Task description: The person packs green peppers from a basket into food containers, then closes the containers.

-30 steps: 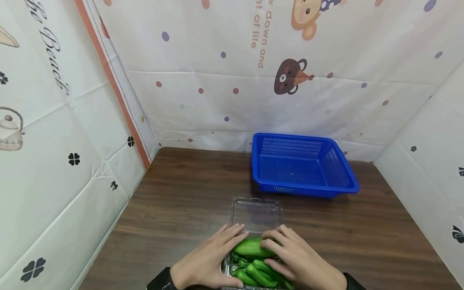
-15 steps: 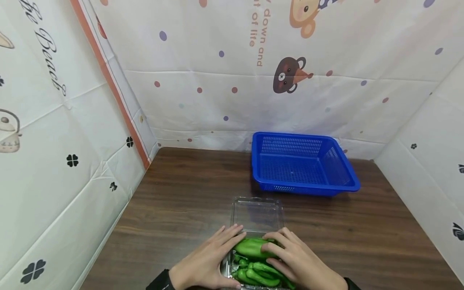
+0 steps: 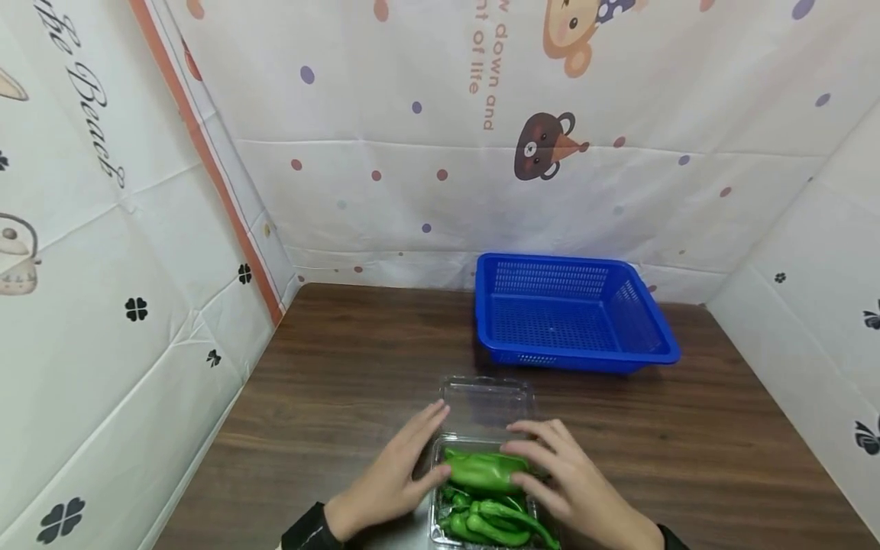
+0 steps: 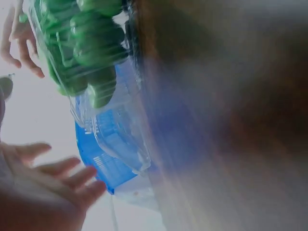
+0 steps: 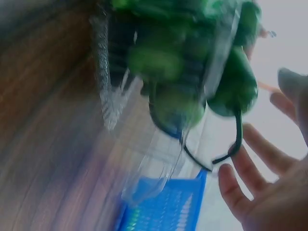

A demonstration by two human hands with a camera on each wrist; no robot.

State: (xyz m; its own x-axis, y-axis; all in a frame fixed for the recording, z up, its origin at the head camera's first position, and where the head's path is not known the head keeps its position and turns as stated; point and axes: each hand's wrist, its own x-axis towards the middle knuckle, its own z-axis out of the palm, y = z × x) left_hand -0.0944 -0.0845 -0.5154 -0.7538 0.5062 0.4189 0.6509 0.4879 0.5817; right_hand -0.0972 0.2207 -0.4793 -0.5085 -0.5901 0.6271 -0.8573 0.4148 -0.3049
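A clear plastic box (image 3: 435, 504) holds several green peppers, with its see-through lid (image 3: 490, 405) folded back behind it. Across the back of the box lies one large green pepper (image 3: 481, 471), and slimmer green peppers (image 3: 498, 523) fill the front. My left hand (image 3: 393, 477) hovers beside the left edge with fingers straight, its thumb close to the large pepper. Over the right end of that pepper hangs my right hand (image 3: 577, 485), fingers spread and slightly bent. In the right wrist view its fingers (image 5: 245, 173) are apart from a pepper with a long stem (image 5: 236, 89).
Behind the box a blue perforated basket (image 3: 577, 359) stands on the dark wooden table (image 3: 344, 367). Printed white cloth (image 3: 385, 206) hangs at the back, with more on both sides.
My left hand has lifted off the box's left edge, uncovering its rim. The right hand's fingers have loosened and drawn slightly away from the large pepper. The slim peppers have shifted a little.
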